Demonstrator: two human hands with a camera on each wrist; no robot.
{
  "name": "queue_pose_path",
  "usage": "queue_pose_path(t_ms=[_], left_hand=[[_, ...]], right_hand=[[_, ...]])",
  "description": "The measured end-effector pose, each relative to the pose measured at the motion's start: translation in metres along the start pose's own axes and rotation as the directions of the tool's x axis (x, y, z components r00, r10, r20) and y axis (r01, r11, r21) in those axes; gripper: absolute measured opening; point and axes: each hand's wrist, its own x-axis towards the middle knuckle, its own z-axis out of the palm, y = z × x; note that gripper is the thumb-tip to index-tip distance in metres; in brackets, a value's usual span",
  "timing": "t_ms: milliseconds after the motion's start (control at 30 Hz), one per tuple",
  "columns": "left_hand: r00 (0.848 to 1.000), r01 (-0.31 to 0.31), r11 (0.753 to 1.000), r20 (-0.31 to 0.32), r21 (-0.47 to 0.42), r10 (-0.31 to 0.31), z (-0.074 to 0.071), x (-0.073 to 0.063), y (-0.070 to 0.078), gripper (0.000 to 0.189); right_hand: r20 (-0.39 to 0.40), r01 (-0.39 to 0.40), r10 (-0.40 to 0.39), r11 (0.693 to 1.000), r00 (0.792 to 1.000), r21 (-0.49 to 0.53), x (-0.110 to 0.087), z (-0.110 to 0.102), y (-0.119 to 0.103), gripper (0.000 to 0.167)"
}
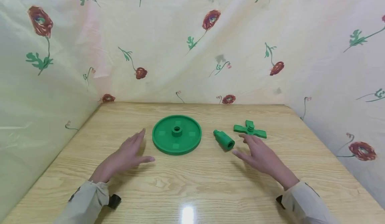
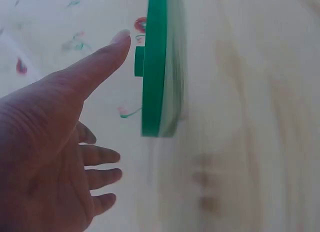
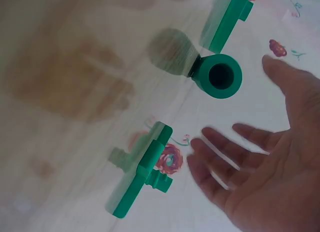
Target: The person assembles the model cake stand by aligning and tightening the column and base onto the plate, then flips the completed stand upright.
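A round green disc (image 1: 162,143) with a raised rim and a hollow hub lies on the table. Left of it hovers my left hand (image 1: 124,157), thumb and fingers spread, holding nothing. A green cylinder (image 1: 223,139) lies on its side right of the disc; it has a narrow neck at one end and a hole in the other. Beyond it is a green cross-shaped piece (image 1: 258,132) with a threaded stud upright at its middle. My right hand (image 1: 259,154) is just right of the cylinder and in front of the cross, fingers apart and empty; the right wrist view shows a gap to both pieces.
The wood-grain table (image 1: 186,180) reaches back to a pale curtain (image 1: 168,43) printed with red flowers, which also hangs along both sides. A bright light reflection shows at the table's near edge. Dark bands sit at both sleeve cuffs.
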Motion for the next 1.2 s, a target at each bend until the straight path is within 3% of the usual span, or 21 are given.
queue_pose_path(t_ms=[200, 400, 600, 933, 1200], left_hand=[[0.999, 0.033, 0.968, 0.013, -0.250, -0.030, 0.013, 0.025, -0.015, 0.114], [0.999, 0.042, 0.926, -0.016, -0.375, -0.052, 0.027, 0.041, -0.022, 0.119], [0.999, -0.020, 0.907, -0.041, -0.420, 0.003, 0.033, 0.052, -0.025, 0.118], [0.997, 0.070, 0.925, 0.005, -0.373, -0.073, 0.033, 0.057, -0.026, 0.124], [0.999, 0.044, 0.923, -0.004, -0.382, -0.049, 0.032, 0.056, -0.023, 0.119]], right_hand=[[0.048, -0.016, 0.012, 0.997, 0.999, 0.081, 0.014, 0.003, 0.003, 0.074], [0.111, -0.018, 0.005, 0.994, 0.994, 0.110, 0.027, 0.006, 0.007, 0.078], [0.162, -0.045, 0.021, 0.989, 0.987, 0.144, 0.035, 0.007, 0.010, 0.081], [0.204, -0.072, 0.032, 0.979, 0.978, 0.192, 0.039, 0.009, 0.009, 0.081], [0.204, -0.073, 0.032, 0.979, 0.978, 0.193, 0.041, 0.011, 0.007, 0.077]])
